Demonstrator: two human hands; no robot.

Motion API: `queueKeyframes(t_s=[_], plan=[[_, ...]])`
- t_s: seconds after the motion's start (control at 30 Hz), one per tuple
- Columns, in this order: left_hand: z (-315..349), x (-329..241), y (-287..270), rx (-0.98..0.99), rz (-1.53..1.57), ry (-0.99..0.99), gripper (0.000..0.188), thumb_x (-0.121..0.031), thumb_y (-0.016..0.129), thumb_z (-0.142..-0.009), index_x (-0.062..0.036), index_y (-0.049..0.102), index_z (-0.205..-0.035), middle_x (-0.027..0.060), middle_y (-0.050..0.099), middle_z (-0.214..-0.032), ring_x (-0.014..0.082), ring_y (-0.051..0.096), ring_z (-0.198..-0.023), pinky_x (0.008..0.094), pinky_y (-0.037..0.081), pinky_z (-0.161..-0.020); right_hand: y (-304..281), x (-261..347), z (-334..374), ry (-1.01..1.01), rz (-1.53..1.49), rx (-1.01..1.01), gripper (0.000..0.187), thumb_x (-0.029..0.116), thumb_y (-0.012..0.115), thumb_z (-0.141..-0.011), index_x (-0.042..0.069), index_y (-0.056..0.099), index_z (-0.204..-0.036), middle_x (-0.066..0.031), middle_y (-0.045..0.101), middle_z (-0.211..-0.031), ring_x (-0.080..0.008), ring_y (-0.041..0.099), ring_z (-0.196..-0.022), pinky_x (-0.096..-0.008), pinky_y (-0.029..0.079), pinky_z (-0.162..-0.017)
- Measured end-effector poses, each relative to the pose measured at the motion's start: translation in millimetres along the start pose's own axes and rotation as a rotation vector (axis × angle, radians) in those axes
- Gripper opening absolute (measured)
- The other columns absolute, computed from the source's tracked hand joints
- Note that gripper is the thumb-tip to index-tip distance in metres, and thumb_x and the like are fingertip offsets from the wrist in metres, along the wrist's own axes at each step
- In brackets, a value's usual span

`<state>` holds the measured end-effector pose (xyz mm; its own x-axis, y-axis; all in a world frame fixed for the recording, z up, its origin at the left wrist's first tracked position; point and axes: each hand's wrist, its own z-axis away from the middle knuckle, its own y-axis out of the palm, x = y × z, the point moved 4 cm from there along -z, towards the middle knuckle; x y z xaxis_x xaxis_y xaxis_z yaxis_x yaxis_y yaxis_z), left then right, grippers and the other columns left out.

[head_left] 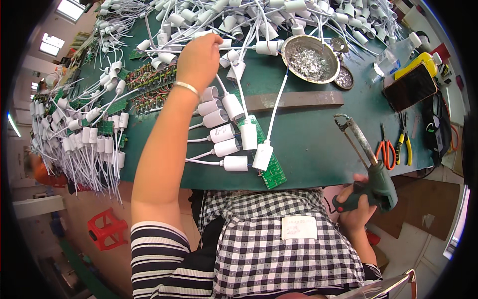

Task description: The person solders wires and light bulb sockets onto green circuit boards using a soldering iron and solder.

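My right hand [354, 207] is wrapped round the dark green handle of a soldering gun [381, 187], whose long metal tip points up and away over the table. Stretched out over the far side, my left hand [199, 59] has its fingers curled together among white lamp sockets with white cables; what lies in them is hidden. Between my arms, a row of white sockets [233, 163] lies along a green circuit board [274, 172]. One socket [262, 156] rests on the board, its cable running up toward a metal bowl [326, 74] of silvery solder scraps.
A heap of wired sockets [229, 22] covers the far side; more sockets [89, 134] hang over the left edge. Behind the board lies a flat metal bar [298, 99]. Orange-handled pliers [386, 152], yellow-handled cutters [404, 144] and a dark phone [411, 88] are at the right.
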<state>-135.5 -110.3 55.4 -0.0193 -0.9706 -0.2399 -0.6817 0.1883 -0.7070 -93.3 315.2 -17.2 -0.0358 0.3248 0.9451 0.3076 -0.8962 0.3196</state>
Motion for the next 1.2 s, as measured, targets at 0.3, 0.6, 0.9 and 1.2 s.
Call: queueKeyframes(t_s=[0.3,0.6,0.9,1.2], plan=[[-37,-58,47,0.285,-0.107,0.232,0.031,-0.025,0.071,-0.076,-0.0123,0.065,-0.104,0.0059,0.066,-0.098,0.0238,0.06,-0.095,0.04,0.043,-0.083,-2,-7,3,0.075,0.073,-0.071,0.046,0.031,0.055,-0.09,-0.006,0.047,-0.116,-0.0111,0.056,-0.061,-0.0165,0.051,-0.05,-0.0283,0.044,-0.05],[-42,-47,38,0.296,0.38,0.096,0.033,-0.021,0.071,-0.078,-0.0211,0.064,-0.11,0.0036,0.066,-0.093,0.0229,0.06,-0.091,0.0398,0.039,-0.082,-8,-9,12,0.046,0.074,-0.08,0.048,0.033,0.054,-0.089,-0.006,0.047,-0.116,-0.0116,0.055,-0.06,-0.0173,0.052,-0.05,-0.0279,0.044,-0.051],[15,-132,-96,0.129,0.124,0.351,0.031,-0.008,0.068,-0.074,-0.0123,0.064,-0.104,0.0065,0.059,-0.095,0.0243,0.058,-0.079,0.0347,0.047,-0.071,28,-3,-4,0.188,-0.029,0.105,0.05,0.033,0.054,-0.089,-0.004,0.043,-0.121,-0.0148,0.06,-0.078,-0.0192,0.058,-0.059,-0.0408,0.052,-0.076],[177,-144,-62,0.427,0.216,0.027,0.026,-0.011,0.069,-0.072,-0.01,0.061,-0.097,0.007,0.055,-0.092,0.0271,0.053,-0.081,0.0387,0.04,-0.07,81,-16,-11,0.595,-0.434,0.307,0.05,0.033,0.053,-0.092,0.009,0.036,-0.133,-0.0119,0.051,-0.122,-0.0227,0.062,-0.068,-0.061,0.044,-0.094]])
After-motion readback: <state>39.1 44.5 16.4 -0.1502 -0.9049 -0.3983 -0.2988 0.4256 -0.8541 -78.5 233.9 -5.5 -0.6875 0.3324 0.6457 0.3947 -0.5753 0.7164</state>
